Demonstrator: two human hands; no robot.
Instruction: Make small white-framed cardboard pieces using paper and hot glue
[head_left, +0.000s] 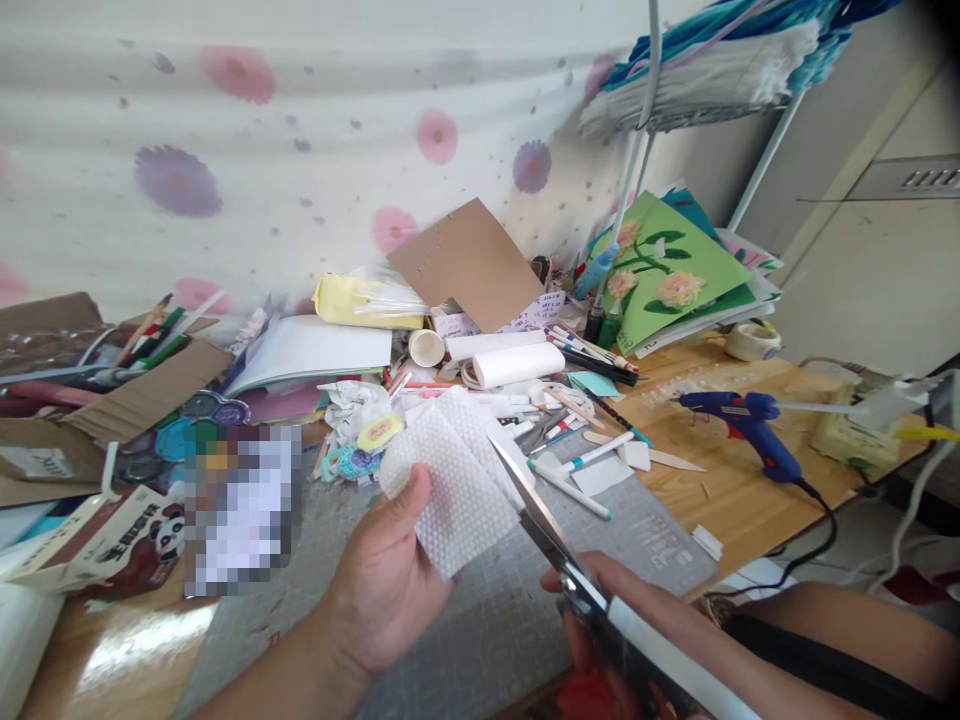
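Note:
My left hand [394, 575] pinches a white dimpled sheet [469, 500], thumb on top and the fingers behind it. The sheet looks folded or doubled; whether it is paper towel or bubble wrap I cannot tell. In my right hand [630, 620] is a large pair of scissors [551, 540] with metal blades and a dark handle. Its blades point up and left along the sheet's right edge, close together. Whether they touch the sheet is unclear. Part of the scissors' handle is hidden by my right fingers and the frame's lower edge.
Under both hands lies a grey cutting mat [300, 610]. Markers [570, 488], paper scraps and a white roll [517, 365] crowd behind. A blue glue gun [742, 420] with a cable lies right. At left are a cardboard box [150, 390] and a panda-printed carton [112, 545].

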